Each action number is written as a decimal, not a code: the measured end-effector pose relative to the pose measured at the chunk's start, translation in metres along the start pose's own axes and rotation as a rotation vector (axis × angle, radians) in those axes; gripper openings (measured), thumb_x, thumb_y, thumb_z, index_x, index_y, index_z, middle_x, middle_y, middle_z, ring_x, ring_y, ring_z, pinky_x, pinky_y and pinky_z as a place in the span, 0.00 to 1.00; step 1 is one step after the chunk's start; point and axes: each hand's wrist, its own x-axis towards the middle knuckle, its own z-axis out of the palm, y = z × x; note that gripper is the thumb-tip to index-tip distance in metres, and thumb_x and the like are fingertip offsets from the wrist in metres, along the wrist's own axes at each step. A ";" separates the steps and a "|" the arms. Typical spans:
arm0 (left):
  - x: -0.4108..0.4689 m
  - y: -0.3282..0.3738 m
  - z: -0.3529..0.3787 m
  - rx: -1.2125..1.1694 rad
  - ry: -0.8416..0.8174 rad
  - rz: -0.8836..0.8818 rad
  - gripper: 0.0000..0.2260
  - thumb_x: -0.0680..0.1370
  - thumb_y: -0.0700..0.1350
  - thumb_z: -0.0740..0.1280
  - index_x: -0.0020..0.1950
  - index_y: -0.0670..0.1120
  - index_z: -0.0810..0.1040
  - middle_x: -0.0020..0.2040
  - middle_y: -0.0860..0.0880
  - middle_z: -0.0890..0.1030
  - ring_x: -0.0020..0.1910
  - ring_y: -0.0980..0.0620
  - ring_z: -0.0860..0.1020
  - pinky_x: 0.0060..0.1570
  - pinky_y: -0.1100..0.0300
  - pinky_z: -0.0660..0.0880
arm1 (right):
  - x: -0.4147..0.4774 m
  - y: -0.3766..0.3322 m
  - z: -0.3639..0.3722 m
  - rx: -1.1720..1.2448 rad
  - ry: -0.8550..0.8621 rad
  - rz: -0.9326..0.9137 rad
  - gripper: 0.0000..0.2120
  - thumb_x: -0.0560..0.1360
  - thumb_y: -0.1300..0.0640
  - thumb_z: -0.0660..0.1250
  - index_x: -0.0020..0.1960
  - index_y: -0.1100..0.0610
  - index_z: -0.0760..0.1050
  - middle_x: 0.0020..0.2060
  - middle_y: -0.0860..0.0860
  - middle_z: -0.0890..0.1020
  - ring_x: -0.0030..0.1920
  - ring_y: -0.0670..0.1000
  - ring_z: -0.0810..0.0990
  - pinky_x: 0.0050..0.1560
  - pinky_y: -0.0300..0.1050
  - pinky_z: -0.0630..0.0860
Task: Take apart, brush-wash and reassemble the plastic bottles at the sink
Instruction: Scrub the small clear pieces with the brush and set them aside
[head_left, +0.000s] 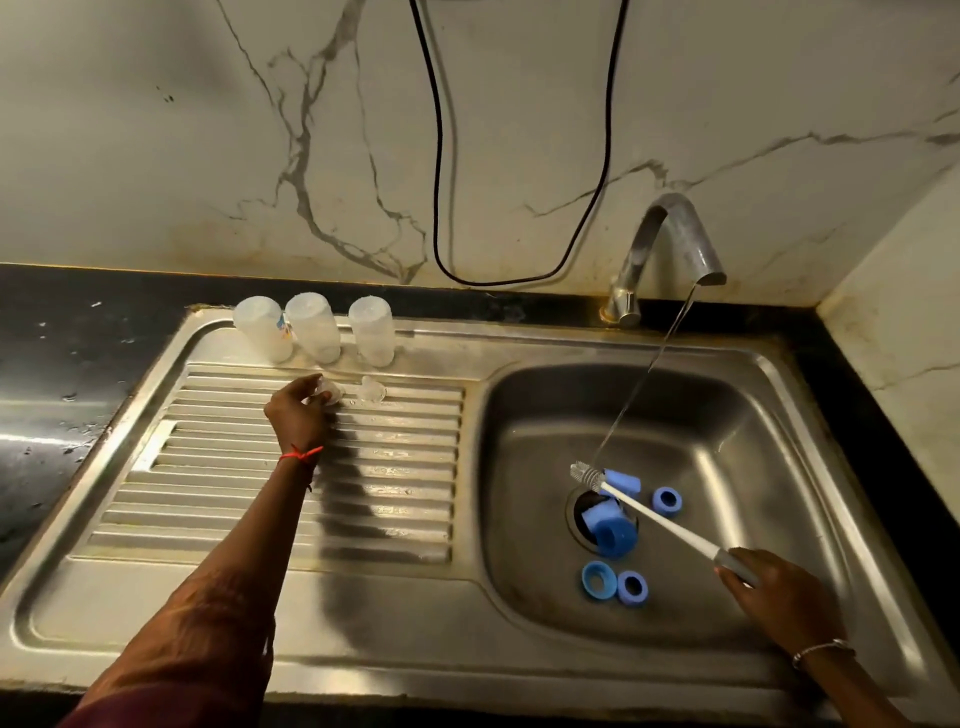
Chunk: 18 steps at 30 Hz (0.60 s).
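Closest in: gripping the grey end of a long white bottle brush (660, 519) with the right hand (774, 597), curled firmly round it. Brush pointing away and leftward from that hand, bristle tip out by the drain, close under the thin stream. Just left of the right hand, down in the steel sink basin (753, 441): two blue plastic screw rings (599, 579). Further along the brush, a larger blue plastic cap (613, 535) on the drain. Well left, on the ribbed steel drainboard (311, 509): pinching a small clear teat (328, 391) with the left hand (298, 410). Second clear teat (371, 389) just right of it. Beyond the left hand, three clear plastic bottles (313, 328), mouth-down in a row. Farthest, a running steel tap (675, 234). Likely next: the blue pieces, far nearer the right hand, lying along the brush's long axis.
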 end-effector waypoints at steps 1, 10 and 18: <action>0.000 -0.001 -0.001 0.012 -0.008 0.005 0.13 0.73 0.31 0.69 0.57 0.34 0.79 0.53 0.36 0.81 0.53 0.42 0.79 0.57 0.59 0.70 | 0.000 -0.001 -0.001 0.002 0.005 0.013 0.11 0.59 0.62 0.80 0.38 0.54 0.82 0.31 0.53 0.82 0.28 0.60 0.80 0.27 0.48 0.75; -0.006 0.000 0.001 0.060 0.037 0.034 0.18 0.72 0.36 0.71 0.62 0.35 0.77 0.57 0.36 0.79 0.58 0.38 0.76 0.58 0.60 0.69 | 0.002 -0.001 0.001 0.026 0.032 0.023 0.08 0.61 0.62 0.80 0.38 0.55 0.83 0.32 0.55 0.82 0.31 0.61 0.81 0.30 0.47 0.74; -0.072 0.056 0.059 0.032 0.168 0.370 0.25 0.66 0.31 0.65 0.64 0.37 0.69 0.64 0.36 0.68 0.68 0.40 0.63 0.70 0.69 0.45 | 0.004 0.003 0.004 0.017 0.174 0.019 0.08 0.61 0.64 0.79 0.35 0.60 0.80 0.27 0.57 0.79 0.26 0.61 0.78 0.25 0.45 0.72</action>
